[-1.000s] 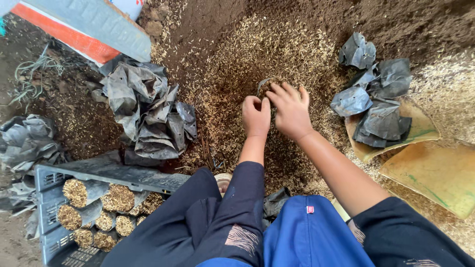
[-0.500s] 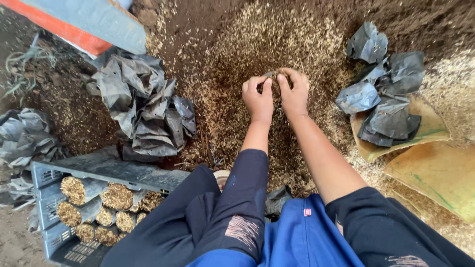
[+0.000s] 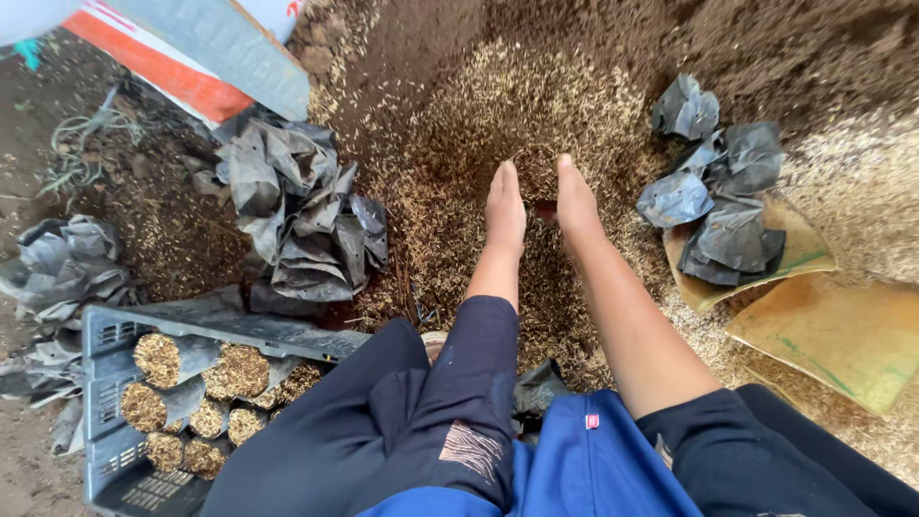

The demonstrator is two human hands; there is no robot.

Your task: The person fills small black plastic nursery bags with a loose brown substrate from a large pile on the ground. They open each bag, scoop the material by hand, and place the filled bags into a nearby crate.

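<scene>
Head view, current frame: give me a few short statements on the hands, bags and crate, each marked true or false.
1. Both hands, left hand and right hand, press around a small filled bag. True.
2. The grey crate is empty. False: it holds filled bags lying on their sides.
3. A pile of empty dark bags lies left of the hands. True.
4. The ground under the hands is bare concrete. False: it is a husk and soil mix.
</scene>
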